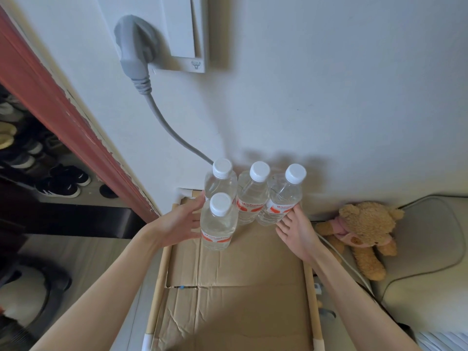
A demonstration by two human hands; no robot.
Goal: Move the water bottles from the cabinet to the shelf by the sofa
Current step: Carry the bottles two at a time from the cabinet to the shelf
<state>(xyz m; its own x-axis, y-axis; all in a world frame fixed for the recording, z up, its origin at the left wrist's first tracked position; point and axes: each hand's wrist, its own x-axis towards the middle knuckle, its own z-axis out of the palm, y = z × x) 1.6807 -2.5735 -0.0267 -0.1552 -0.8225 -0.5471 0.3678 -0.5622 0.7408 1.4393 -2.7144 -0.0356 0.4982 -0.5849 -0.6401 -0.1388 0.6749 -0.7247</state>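
Several clear water bottles with white caps and orange labels stand upright at the far end of the shelf top (pixel 240 287), which is covered with flattened cardboard. The front bottle (pixel 218 224) stands nearest me, with three behind it by the wall: left (pixel 219 183), middle (pixel 252 196) and right (pixel 282 198). My left hand (pixel 181 221) lies open with its palm against the left side of the front bottle. My right hand (pixel 296 229) is open, its fingertips touching the lower side of the right bottle. Neither hand wraps around a bottle.
A grey plug and cable (pixel 162 117) run down the white wall behind the bottles. A brown teddy bear (pixel 362 234) lies on the sofa (pixel 430 249) to the right. Shoes (pixel 63 181) sit on a rack past the red door frame (pixel 63 107) at left.
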